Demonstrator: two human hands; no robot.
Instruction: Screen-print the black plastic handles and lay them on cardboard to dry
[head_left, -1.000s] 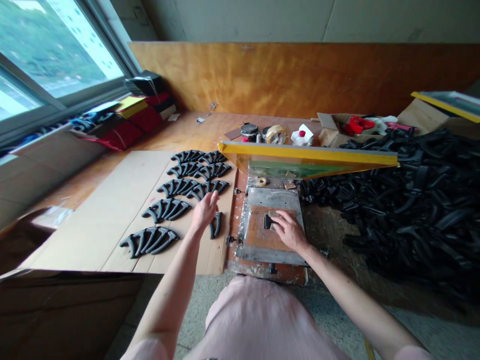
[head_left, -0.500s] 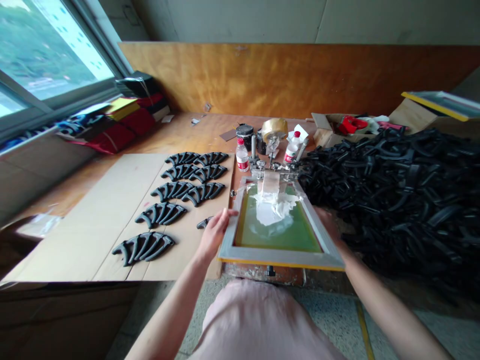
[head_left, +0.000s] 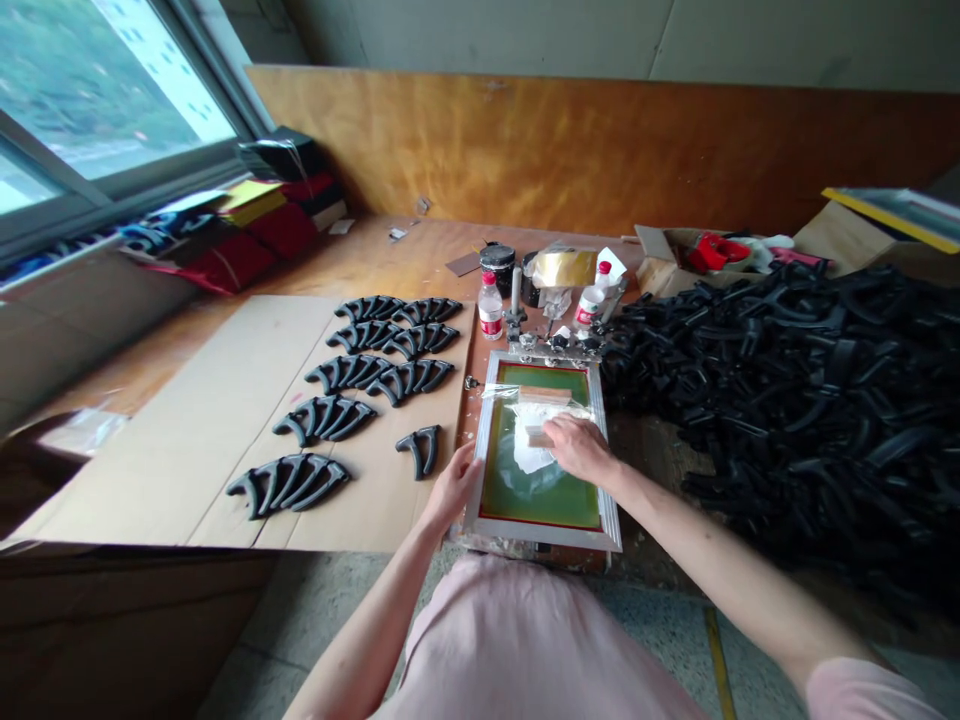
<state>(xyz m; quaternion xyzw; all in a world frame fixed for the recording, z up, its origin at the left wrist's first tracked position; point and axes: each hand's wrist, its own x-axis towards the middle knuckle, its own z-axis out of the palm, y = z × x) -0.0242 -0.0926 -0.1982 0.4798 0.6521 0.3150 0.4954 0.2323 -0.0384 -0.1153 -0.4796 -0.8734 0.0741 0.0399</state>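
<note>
A screen printing frame (head_left: 609, 500) with green mesh lies flat before me, white ink (head_left: 529, 462) smeared on its middle. My left hand (head_left: 456, 484) grips the frame's left edge. Over the mesh, my right hand (head_left: 579, 446) is closed on a small pale scraper (head_left: 536, 436) that sits in the ink; the fingers partly hide it. Behind it, a wooden-handled squeegee (head_left: 545, 395) rests across the ink. A pair of curved black plastic parts (head_left: 420, 450) lies on the cardboard (head_left: 225, 400), left of my left hand.
Rows of similar black parts (head_left: 291, 485) cover the cardboard's right side. A large heap of black parts (head_left: 810, 380) fills the right. Behind the frame stand metal hinge clamps (head_left: 555, 345), plastic bottles (head_left: 490, 308), a dark ink tub (head_left: 498, 264) and a tape roll (head_left: 564, 268).
The frame has come down from a tilt to lie flat. My right hand has left its right edge and taken hold of the small scraper. My left hand has stayed by the left edge.
</note>
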